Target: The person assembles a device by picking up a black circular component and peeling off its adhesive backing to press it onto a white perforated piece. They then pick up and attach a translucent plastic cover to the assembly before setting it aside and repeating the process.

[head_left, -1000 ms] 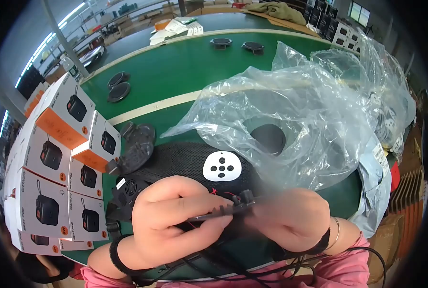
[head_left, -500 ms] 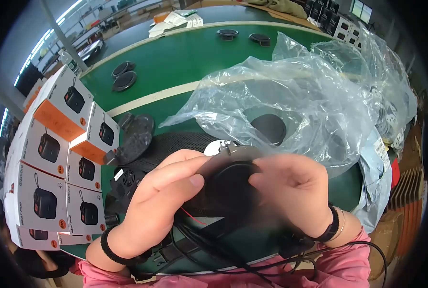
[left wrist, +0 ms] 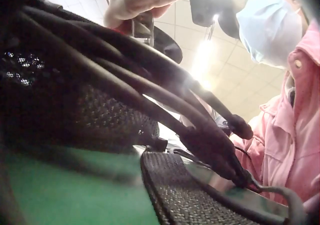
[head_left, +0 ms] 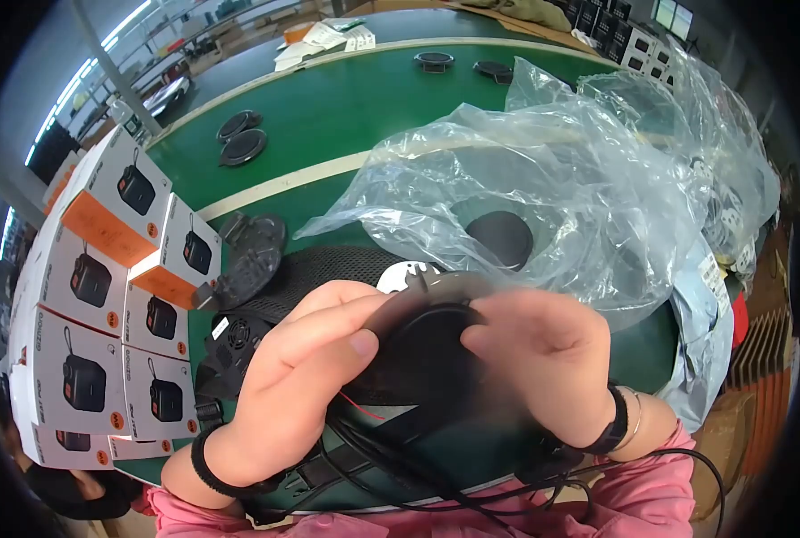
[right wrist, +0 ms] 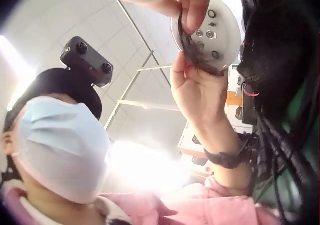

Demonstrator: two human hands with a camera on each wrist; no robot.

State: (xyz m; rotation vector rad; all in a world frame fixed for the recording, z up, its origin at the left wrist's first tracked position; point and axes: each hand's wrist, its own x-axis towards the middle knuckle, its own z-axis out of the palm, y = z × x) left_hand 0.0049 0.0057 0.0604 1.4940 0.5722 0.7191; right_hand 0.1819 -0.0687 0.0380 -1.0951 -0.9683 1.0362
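Observation:
Both hands hold a dark round plastic part (head_left: 425, 350) with a thin rim between them, above the front of the green table. My left hand (head_left: 297, 372) pinches its left edge, thumb on the near face. On the right edge my right hand (head_left: 548, 354) has thumb and fingers; that side is blurred in the head view. In the right wrist view, fingers of both hands grip the dark part (right wrist: 197, 54), seen nearly edge-on. Behind it lies a white rounded plate (head_left: 402, 274) with holes, on a black mesh bundle (head_left: 328, 273). A thin red wire (head_left: 361, 407) shows below the part.
Stacked speaker boxes (head_left: 86, 278) stand at left, beside a dark round part with a bracket (head_left: 255, 260) and a black housing (head_left: 234, 345). Clear plastic bags (head_left: 579, 197) spread at right. Black cables (head_left: 400, 466) cross the front edge. Several similar round parts (head_left: 242, 147) lie farther back.
The part has turned from edge-on to show its round face, now covering some of the white plate. Both hands turned with it; over the last half second they barely moved.

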